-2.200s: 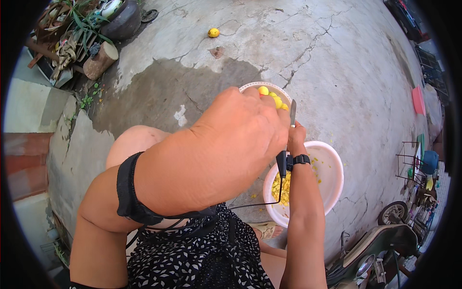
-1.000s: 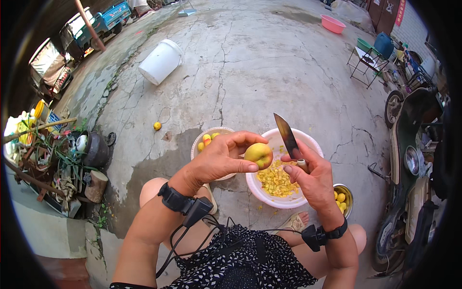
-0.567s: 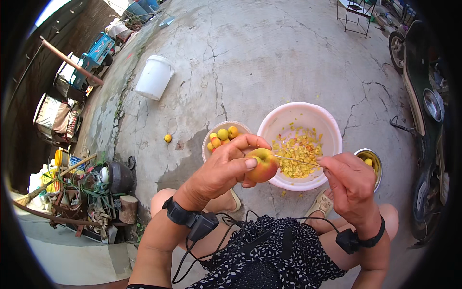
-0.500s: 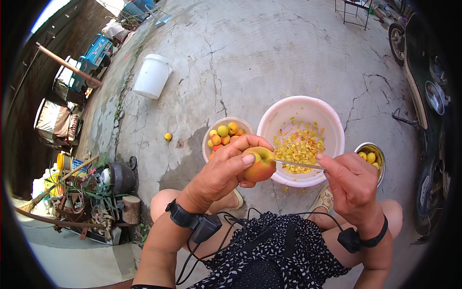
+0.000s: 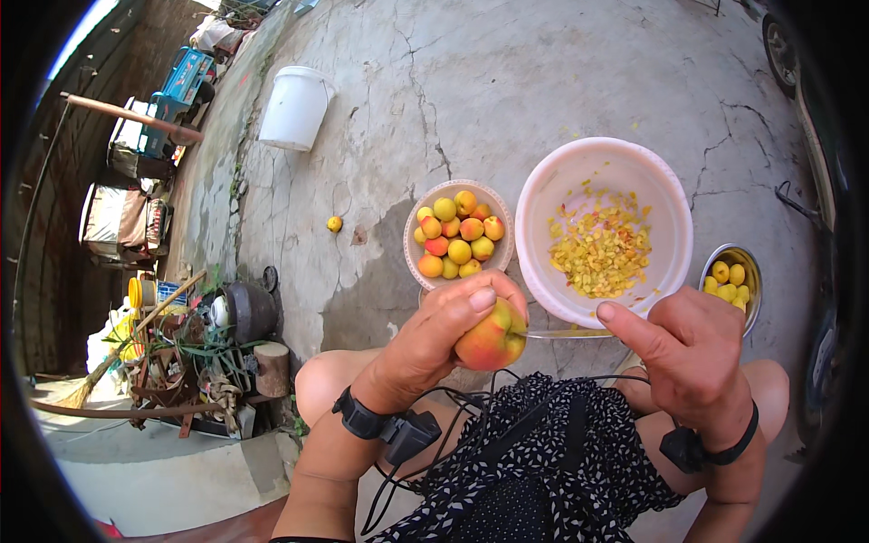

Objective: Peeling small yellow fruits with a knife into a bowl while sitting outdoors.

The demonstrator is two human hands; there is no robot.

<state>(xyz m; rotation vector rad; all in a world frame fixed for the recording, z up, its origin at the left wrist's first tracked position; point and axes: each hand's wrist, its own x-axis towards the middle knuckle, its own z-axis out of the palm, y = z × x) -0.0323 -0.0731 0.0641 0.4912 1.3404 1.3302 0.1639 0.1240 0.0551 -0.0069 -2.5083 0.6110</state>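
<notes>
The pink basin [image 5: 665, 199] of chopped fruit [image 5: 602, 246] has a pale fruit bowl [image 5: 409, 231] at its left, a steel bowl [image 5: 758, 288] at its right and, on my side of it, my right fingers [image 5: 641, 333] curled round the knife [image 5: 566, 335], whose blade meets the blushed fruit [image 5: 491, 340] that my left fingers [image 5: 463, 312] pinch.

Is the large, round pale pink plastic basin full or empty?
Neither: the basin is partly filled. Small yellow pieces lie across part of its bottom, with bare plastic showing around them.
</notes>
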